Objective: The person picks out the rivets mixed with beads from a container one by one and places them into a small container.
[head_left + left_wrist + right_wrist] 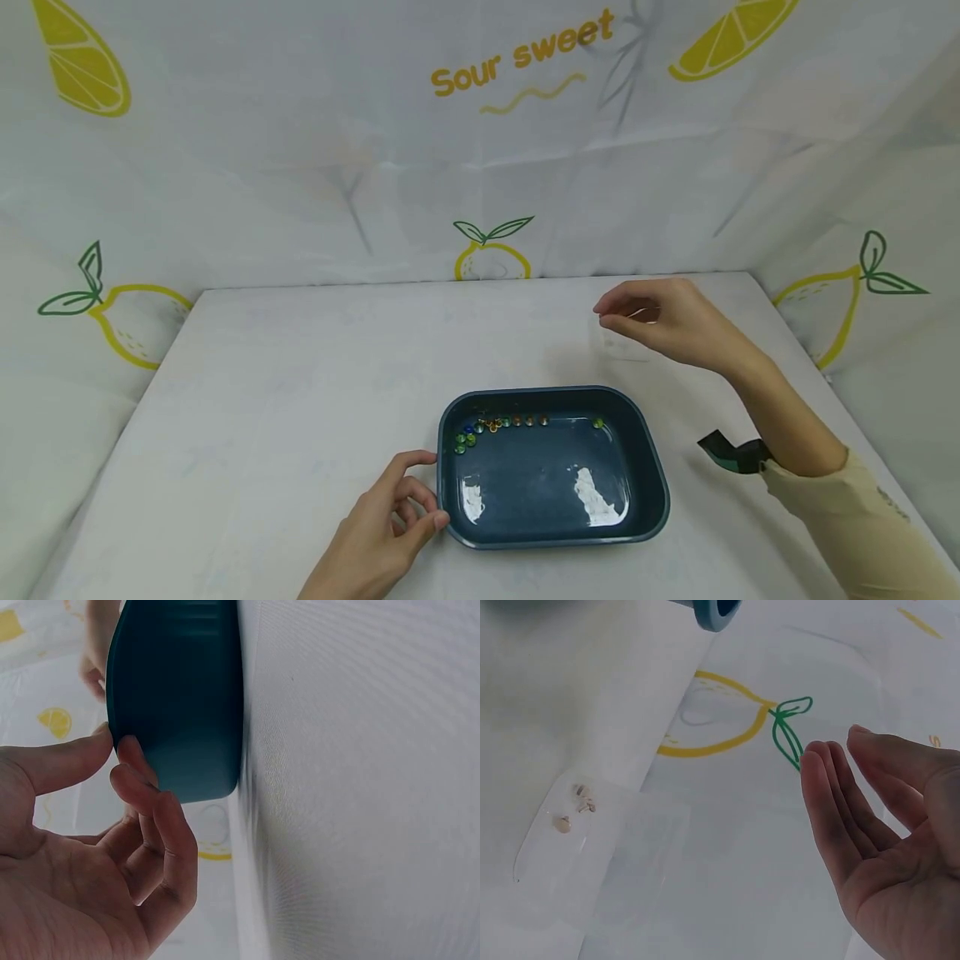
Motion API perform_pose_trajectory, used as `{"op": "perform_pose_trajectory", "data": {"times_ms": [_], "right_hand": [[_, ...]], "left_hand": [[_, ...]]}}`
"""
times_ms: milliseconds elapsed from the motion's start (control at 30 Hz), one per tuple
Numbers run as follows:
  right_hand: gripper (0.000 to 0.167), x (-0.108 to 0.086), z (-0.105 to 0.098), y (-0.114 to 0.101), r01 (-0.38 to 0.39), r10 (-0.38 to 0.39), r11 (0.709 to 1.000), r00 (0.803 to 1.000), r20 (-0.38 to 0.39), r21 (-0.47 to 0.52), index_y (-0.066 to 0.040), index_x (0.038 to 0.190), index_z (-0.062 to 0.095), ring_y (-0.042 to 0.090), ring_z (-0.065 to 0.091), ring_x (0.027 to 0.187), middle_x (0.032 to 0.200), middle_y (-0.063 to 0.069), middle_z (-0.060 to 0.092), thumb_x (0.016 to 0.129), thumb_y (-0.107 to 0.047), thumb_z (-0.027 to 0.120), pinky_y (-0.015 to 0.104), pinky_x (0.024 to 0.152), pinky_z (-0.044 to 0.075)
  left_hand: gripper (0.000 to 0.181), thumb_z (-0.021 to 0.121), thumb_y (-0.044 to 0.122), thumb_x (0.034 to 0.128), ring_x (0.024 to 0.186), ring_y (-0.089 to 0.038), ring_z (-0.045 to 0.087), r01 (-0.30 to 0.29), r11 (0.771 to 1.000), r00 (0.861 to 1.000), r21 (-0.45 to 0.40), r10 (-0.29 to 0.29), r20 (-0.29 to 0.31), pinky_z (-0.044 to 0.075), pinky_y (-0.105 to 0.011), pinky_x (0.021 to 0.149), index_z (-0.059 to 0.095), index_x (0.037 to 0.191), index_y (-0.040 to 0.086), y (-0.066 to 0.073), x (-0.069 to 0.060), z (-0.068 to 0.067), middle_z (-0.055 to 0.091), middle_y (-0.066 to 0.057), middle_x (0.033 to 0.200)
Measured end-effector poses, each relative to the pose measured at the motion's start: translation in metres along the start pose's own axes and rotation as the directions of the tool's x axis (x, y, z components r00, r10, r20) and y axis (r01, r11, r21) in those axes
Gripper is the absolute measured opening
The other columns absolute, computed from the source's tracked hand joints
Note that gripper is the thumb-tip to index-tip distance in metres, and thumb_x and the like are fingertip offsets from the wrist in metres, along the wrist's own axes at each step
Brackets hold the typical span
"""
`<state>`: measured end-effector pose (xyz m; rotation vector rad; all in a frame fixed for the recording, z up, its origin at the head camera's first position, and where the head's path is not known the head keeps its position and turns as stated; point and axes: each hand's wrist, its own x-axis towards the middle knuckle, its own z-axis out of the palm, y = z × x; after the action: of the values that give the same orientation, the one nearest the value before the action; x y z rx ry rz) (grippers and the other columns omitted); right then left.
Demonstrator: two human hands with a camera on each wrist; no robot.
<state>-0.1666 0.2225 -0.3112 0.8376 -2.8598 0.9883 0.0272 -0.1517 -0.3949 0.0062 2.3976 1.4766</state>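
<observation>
A dark teal rectangular tray sits on the white table. Along its back wall and left corner lie several glass beads, green, blue, clear and amber. Small gold-coloured pieces are among them, and one green bead lies apart at the right. My left hand holds the tray's left rim, thumb at the edge and fingers against the outer wall. Behind the tray, my right hand hovers over a clear container. Nothing shows between its thumb and fingers. Several small beige pieces lie in the container.
White cloth printed with lemons and lettering hangs behind and beside the table. A black and green strap hangs at the right wrist, beside a beige sleeve.
</observation>
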Motion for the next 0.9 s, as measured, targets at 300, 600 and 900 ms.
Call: {"op": "perform_pose_trajectory", "data": {"times_ms": [300, 600, 900], "right_hand": [[0.016, 0.002, 0.000, -0.020, 0.057, -0.062, 0.994, 0.997, 0.054, 0.095, -0.020, 0.113, 0.081, 0.005, 0.074, 0.091, 0.106, -0.004, 0.081, 0.098, -0.013, 0.081, 0.018, 0.084, 0.060], [0.017, 0.007, 0.009, -0.036, 0.074, -0.107, 0.978, 0.980, 0.165, 0.195, -0.018, 0.113, 0.080, 0.009, 0.076, 0.090, 0.107, -0.002, 0.080, 0.098, -0.012, 0.081, 0.023, 0.089, 0.063], [0.019, 0.010, 0.016, -0.045, 0.102, -0.160, 0.961, 0.963, 0.217, 0.256, -0.013, 0.116, 0.079, 0.009, 0.077, 0.092, 0.110, 0.000, 0.080, 0.098, -0.008, 0.080, 0.024, 0.090, 0.064]], "left_hand": [[0.062, 0.085, 0.019, 0.0945, 0.070, -0.006, 0.058, 0.009, 1.000, 1.000, -0.002, -0.009, -0.002, 0.050, -0.022, 0.062, 0.054, 0.148, 0.017, 0.000, 0.000, 0.001, 0.070, 0.005, 0.094], [0.061, 0.085, 0.018, 0.0947, 0.070, -0.005, 0.057, 0.006, 1.000, 1.000, -0.001, -0.006, -0.002, 0.050, -0.022, 0.062, 0.054, 0.148, 0.017, 0.000, 0.000, 0.000, 0.070, 0.005, 0.094], [0.061, 0.084, 0.018, 0.0948, 0.070, -0.005, 0.058, 0.002, 1.000, 1.000, -0.002, -0.002, 0.001, 0.051, -0.022, 0.063, 0.054, 0.148, 0.016, 0.000, 0.000, 0.000, 0.070, 0.005, 0.094]]}}
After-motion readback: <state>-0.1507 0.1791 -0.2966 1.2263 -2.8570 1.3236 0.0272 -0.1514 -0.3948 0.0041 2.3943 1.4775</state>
